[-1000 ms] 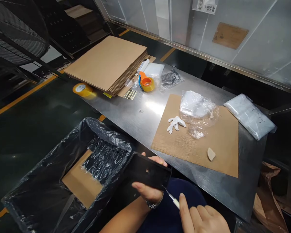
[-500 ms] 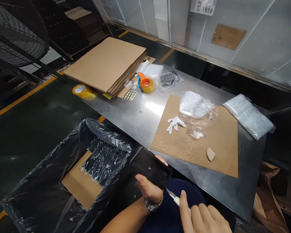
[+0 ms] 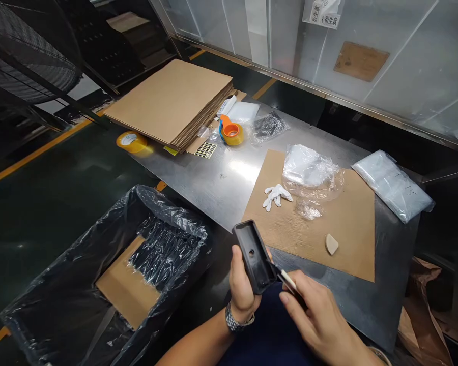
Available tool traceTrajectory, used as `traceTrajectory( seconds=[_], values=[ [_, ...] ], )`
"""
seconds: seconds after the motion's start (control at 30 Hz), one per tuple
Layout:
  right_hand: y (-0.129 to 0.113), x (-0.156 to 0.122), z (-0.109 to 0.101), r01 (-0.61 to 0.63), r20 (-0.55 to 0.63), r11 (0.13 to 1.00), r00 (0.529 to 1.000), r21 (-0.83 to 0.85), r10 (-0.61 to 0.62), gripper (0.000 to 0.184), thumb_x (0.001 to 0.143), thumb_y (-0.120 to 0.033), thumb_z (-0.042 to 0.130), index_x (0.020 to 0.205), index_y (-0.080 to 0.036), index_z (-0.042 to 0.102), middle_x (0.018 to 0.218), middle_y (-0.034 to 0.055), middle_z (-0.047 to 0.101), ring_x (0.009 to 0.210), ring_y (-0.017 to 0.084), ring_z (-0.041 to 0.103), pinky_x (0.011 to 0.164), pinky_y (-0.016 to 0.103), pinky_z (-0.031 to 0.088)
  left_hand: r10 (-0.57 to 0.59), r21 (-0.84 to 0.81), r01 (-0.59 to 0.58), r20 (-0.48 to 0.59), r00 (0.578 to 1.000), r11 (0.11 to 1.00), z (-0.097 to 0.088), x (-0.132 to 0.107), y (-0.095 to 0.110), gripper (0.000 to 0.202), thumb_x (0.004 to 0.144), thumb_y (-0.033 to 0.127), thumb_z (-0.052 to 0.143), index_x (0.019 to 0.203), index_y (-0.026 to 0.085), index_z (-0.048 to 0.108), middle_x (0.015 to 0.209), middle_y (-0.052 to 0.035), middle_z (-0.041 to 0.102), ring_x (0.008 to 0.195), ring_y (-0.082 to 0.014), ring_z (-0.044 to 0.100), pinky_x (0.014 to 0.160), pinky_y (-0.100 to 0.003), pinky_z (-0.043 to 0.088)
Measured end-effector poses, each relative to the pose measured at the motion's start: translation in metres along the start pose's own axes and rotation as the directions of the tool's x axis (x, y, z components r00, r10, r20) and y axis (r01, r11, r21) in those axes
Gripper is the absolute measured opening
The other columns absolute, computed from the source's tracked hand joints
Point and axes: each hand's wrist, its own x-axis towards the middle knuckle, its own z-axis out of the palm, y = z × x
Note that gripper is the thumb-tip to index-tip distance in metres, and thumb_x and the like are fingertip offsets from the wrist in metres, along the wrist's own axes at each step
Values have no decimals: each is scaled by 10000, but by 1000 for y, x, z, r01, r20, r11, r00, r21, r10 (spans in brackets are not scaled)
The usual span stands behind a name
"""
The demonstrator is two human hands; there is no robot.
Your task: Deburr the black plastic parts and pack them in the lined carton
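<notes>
My left hand (image 3: 242,284) is wrapped round a black rectangular tray-like part (image 3: 253,249), hollow side up, with a small hole in its floor. It is tilted, held in front of the table's near edge. My right hand (image 3: 316,305) grips a craft knife (image 3: 288,279) with a pale handle. The knife's tip is at the right rim of the black part; whether it touches cannot be made out. On the cardboard sheet (image 3: 351,218) beyond lie a white glove (image 3: 277,196), clear plastic bags (image 3: 309,168) and a beige wedge-shaped piece (image 3: 331,244).
A box lined with black plastic (image 3: 61,284) stands at the lower left. On the metal table (image 3: 198,188) are stacked cardboard sheets (image 3: 171,99), a tape dispenser (image 3: 232,133), a tape roll (image 3: 132,142), a sticker sheet (image 3: 205,150) and a bag pack (image 3: 393,185).
The black part has been raised and turned, so its hollow side now faces me. My right hand has moved up with the knife, from below the part to its right rim.
</notes>
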Motion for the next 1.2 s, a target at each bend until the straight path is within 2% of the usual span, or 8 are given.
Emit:
traceTrajectory(
  seconds=[0.13,0.33,0.7,0.93,1.03,1.1,1.13,1.2],
  values=[
    [13,8,6,-10,31,946,1000,325,0,152,865,-237,476,816,-173,605,651,-13,514,581,89,464,543,199,378,-215,4,216,126,968,976,4,1,-1,558,756,615,414,637,101,594,554,-52,578,497,-126,510,516,-251,406],
    [23,13,4,87,75,915,989,393,-126,169,840,-249,526,912,-193,669,741,9,501,640,89,494,567,203,400,-381,-24,384,87,920,923,2,2,-10,429,699,538,573,557,138,509,493,18,499,459,-81,436,475,-214,350],
    [27,15,6,157,190,935,956,316,-225,169,869,-260,487,786,-180,610,709,1,593,713,108,531,695,233,415,-410,-33,412,54,910,911,1,0,-11,396,667,489,632,537,148,477,487,36,470,450,-65,405,457,-207,333],
    [25,16,7,158,140,924,966,349,-218,161,870,-263,482,823,-179,610,724,10,599,722,114,532,688,239,417,-437,-46,442,86,895,896,-1,1,-14,385,704,475,603,546,140,498,492,26,494,451,-69,426,458,-202,346],
    [28,13,8,150,134,887,964,436,-229,181,851,-277,504,735,-174,597,698,9,591,694,115,529,671,241,422,-457,-55,465,115,882,884,-1,2,-13,380,733,465,574,556,133,518,480,23,489,431,-68,428,435,-196,331],
    [40,11,12,51,45,856,995,514,-86,219,852,-323,488,721,-166,567,764,31,603,643,107,524,608,231,425,-468,-45,479,155,870,877,0,3,-9,394,765,477,522,591,124,547,484,5,508,422,-80,451,425,-201,335],
    [50,11,15,-46,-20,854,998,518,66,246,868,-350,448,747,-163,552,785,42,604,603,101,513,569,226,419,-479,-30,491,177,860,871,0,4,-7,413,782,492,485,622,120,562,498,-11,530,421,-90,469,422,-207,341],
    [77,11,22,-285,-160,841,905,460,394,302,902,-388,341,826,-156,519,760,47,594,519,92,471,501,222,389,-507,3,518,209,836,855,1,6,-3,458,806,527,411,697,116,583,539,-44,574,422,-109,497,415,-217,353]
  ],
)
